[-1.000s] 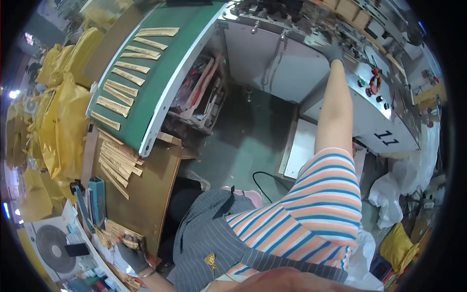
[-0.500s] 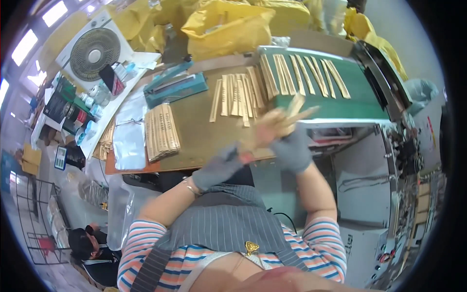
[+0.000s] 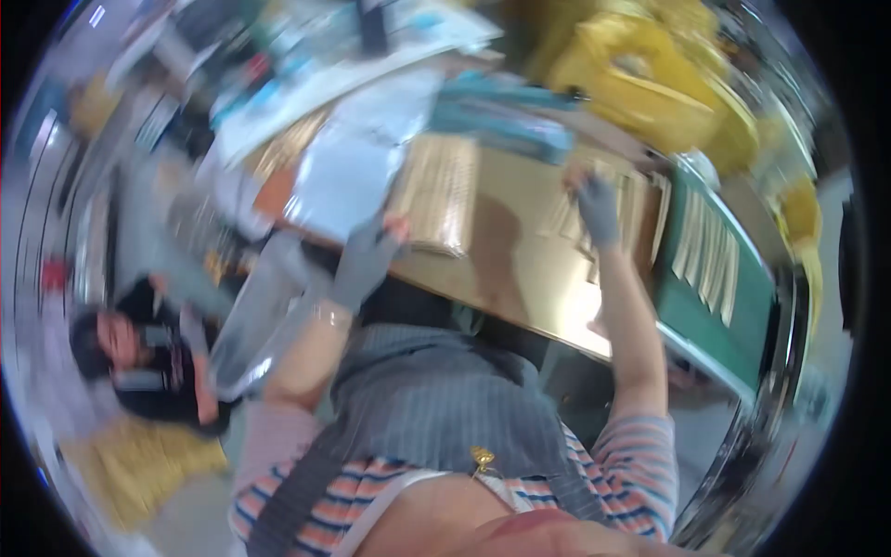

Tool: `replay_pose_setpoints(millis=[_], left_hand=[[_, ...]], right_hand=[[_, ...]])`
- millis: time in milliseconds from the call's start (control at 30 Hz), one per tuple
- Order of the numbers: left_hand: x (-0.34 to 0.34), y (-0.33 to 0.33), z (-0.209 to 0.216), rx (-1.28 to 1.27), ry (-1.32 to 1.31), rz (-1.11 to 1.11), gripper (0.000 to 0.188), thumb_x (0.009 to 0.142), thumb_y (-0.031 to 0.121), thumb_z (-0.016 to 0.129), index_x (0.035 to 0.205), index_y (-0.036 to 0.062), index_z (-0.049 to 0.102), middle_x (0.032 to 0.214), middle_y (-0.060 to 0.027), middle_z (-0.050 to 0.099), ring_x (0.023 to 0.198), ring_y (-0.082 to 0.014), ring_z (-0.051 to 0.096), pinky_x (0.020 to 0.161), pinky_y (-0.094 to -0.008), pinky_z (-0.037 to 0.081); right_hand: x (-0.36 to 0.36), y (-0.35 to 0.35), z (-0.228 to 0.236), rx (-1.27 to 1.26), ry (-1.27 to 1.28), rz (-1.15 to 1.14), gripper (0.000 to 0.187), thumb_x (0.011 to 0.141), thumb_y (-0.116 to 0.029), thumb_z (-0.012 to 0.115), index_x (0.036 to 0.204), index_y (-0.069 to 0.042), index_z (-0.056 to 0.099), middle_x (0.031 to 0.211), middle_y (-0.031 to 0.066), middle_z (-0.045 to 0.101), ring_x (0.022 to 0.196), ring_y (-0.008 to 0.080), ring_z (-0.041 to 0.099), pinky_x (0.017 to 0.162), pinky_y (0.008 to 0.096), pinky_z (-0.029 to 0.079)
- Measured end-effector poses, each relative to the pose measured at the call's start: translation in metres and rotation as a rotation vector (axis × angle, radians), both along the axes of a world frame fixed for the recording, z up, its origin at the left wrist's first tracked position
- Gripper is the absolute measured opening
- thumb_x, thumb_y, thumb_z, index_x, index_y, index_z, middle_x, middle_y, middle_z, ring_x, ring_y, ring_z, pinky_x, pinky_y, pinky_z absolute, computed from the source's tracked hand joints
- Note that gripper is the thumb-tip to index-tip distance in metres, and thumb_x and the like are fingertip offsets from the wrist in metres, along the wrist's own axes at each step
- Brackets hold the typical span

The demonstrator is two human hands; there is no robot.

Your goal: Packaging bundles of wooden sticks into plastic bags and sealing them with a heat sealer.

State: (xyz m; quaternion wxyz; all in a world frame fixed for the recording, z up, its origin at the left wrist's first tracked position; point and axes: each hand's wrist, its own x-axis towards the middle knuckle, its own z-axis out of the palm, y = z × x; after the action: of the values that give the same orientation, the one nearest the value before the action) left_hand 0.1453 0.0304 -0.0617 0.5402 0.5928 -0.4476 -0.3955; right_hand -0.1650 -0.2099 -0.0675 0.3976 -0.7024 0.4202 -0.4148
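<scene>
Both hands wear grey gloves with bare fingertips and are smeared by motion. My left hand is at the table's front edge, its fingertips by the lower corner of a thick bundle of slim paper-wrapped chopsticks and near a flat clear plastic bag. Whether it grips anything cannot be told. My right hand reaches forward over loose paper-wrapped chopsticks on the table's right part. Its fingers are blurred, and what they touch is unclear. Further right, several wrapped chopsticks lie in a row on a green belt.
A blue box-like device stands behind the bundle on the brown table. A white shelf with bottles is at the back left. A yellow bag sits behind. At the far left is another person beside a clear plastic bin.
The view has swung left. My hands, together over several loose wrapped chopsticks before, are now apart: the left by the bundle, the right out over the loose ones.
</scene>
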Motion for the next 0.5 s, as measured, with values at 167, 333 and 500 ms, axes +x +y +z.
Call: replay_pose_setpoints(millis=[167,333,500], left_hand=[[0.146,-0.047,-0.003,-0.109,-0.696,0.506,0.014,0.084,0.014,0.055,0.092,0.0038,0.060,0.071,-0.0102,0.061,0.069,-0.0210,0.061,0.065,-0.0332,0.046],[0.245,-0.121,-0.065,-0.024,-1.460,0.521,0.019,0.082,0.017,0.052,0.095,0.0089,0.063,0.081,-0.0116,0.066,0.080,-0.0270,0.065,0.070,-0.0417,0.050],[0.243,-0.169,-0.065,0.246,-1.452,0.538,0.029,0.084,0.018,0.051,0.109,0.0062,0.059,0.101,-0.0180,0.064,0.092,-0.0326,0.063,0.083,-0.0411,0.049]], right_hand=[[0.038,0.176,-0.057,-0.341,0.480,-0.052,0.037,0.086,-0.018,0.058,0.119,-0.002,0.052,0.120,0.0210,0.051,0.111,0.0377,0.051,0.094,0.0427,0.042],[0.051,0.181,-0.067,-0.390,0.546,-0.114,0.034,0.085,-0.017,0.057,0.115,-0.001,0.054,0.117,0.0203,0.053,0.108,0.0366,0.051,0.094,0.0412,0.041],[0.050,0.181,-0.067,-0.434,0.600,-0.133,0.030,0.086,-0.019,0.056,0.110,-0.001,0.057,0.114,0.0196,0.055,0.106,0.0361,0.052,0.092,0.0411,0.042]])
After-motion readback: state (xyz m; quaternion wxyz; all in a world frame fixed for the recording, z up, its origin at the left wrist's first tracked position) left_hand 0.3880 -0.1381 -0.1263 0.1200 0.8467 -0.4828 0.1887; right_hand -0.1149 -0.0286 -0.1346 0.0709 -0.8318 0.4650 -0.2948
